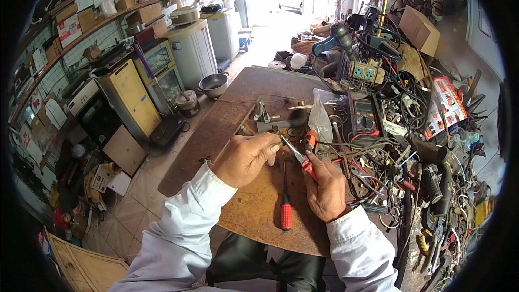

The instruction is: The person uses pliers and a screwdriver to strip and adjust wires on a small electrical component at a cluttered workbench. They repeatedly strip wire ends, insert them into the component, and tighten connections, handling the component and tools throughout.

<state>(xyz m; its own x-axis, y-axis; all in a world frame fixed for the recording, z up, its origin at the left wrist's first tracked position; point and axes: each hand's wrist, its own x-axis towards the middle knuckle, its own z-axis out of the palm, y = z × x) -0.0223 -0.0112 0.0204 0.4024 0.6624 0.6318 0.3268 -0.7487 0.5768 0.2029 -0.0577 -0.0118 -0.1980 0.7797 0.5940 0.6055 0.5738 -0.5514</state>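
Pliers [293,151], tapered bare-metal nose and smooth red grips, sit between the two hands, over the worktop. Right hand [326,188]: fingers clamped around the red grips. Left hand [244,161]: thumb and forefinger pinched together on a small dark piece [281,136] at the plier tips; its shape is too small to make out. Between the hands, nearer the body: screwdriver [286,213], thin dark shaft, ribbed red handle. Just beyond the right fingers: an orange handle [310,139] and a crinkled clear plastic bag [320,116]. Beyond the left fingertips: an angular grey metal bracket [263,112]. Under all: worktop [246,217], brown, scuffed, rust-stained. Right of the right fingers: tangled flexible cables [397,154]
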